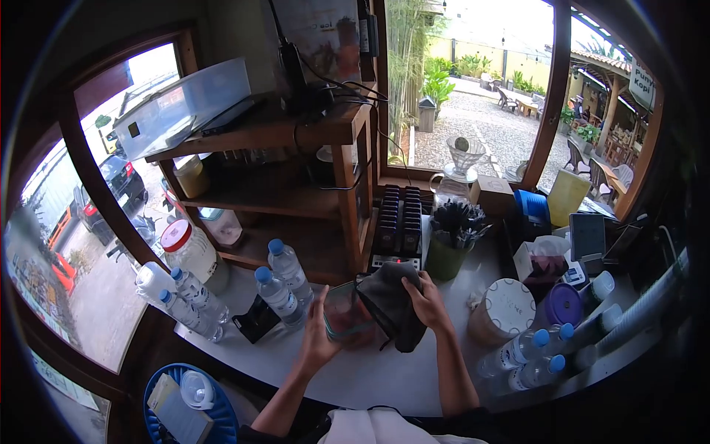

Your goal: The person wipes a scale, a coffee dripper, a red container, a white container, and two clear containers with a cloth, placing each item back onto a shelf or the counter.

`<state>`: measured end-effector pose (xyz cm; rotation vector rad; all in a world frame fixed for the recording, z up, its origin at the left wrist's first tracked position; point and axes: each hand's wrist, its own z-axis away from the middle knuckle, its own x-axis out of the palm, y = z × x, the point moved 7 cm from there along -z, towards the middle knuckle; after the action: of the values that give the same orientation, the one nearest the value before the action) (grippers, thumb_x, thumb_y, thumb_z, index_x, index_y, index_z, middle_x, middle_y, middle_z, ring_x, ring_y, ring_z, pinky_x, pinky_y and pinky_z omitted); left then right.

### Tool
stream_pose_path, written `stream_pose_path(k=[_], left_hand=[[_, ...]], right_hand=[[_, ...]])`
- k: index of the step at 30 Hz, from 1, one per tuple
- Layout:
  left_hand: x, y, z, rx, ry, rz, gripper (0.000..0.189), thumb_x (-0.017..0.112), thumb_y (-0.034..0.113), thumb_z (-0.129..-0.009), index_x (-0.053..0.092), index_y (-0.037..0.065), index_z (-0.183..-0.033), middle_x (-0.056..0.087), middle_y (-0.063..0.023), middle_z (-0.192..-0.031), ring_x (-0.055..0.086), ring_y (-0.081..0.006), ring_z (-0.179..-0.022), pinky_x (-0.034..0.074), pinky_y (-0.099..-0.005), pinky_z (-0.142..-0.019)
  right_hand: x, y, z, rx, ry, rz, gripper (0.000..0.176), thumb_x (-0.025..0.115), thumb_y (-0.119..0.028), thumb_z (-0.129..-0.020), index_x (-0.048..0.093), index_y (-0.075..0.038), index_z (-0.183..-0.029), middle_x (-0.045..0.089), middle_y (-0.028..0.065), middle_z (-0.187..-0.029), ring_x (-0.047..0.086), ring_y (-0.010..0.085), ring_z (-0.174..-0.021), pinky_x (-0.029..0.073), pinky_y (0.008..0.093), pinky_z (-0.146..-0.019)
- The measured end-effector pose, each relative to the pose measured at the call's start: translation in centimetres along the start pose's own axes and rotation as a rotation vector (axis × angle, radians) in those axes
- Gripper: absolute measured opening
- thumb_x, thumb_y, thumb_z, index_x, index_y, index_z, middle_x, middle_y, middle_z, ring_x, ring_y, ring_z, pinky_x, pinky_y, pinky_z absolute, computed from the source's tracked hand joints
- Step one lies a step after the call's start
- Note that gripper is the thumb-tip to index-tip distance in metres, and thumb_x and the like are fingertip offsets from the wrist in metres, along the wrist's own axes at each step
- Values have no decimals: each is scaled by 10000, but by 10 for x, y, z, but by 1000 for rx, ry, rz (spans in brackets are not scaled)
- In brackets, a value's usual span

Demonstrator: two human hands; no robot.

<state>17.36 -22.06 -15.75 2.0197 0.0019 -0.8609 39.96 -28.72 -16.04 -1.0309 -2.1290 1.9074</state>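
Near the middle of the white counter, my left hand [319, 337] is wrapped round the side of a clear container [347, 314] with something reddish inside. A dark cloth [396, 303] hangs against the container's right side and partly hides it. The fingers of my right hand [429, 302] are closed on the cloth's upper right part. Two water bottles [279, 296] with blue caps stand just left of my left hand. Behind the cloth is a device with a small red light [399, 261].
A wooden shelf [296, 200] rises behind the counter [296, 370]. A green holder [446, 259] with dark-wrapped items stands behind my right hand. At right are a round tub [503, 311], a purple-lidded tub [563, 304] and several bottles. A blue basket [154, 392] sits lower left.
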Motion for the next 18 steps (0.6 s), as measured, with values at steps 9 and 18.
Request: stream_pose_path(k=[9, 18], left_hand=[[-24, 27, 33, 122, 407, -439, 817, 828, 270, -651, 408, 99, -1331, 293, -190, -1391, 283, -419, -1312, 217, -533, -1082], [-1, 70, 11, 360, 500, 145, 222, 603, 29, -805, 573, 54, -1024, 607, -145, -1067, 532, -285, -1156, 319, -508, -1046]], right_hand=[[37, -8, -8, -58, -51, -620, 396, 490, -259, -956, 545, 64, -1178, 500, 123, -1275, 494, 213, -1172, 340, 281, -995], [-41, -85, 61, -352, 129, -209, 308, 470, -122, -922, 561, 70, -1146, 507, 159, -1247, 501, 268, -1164, 358, 314, -980]])
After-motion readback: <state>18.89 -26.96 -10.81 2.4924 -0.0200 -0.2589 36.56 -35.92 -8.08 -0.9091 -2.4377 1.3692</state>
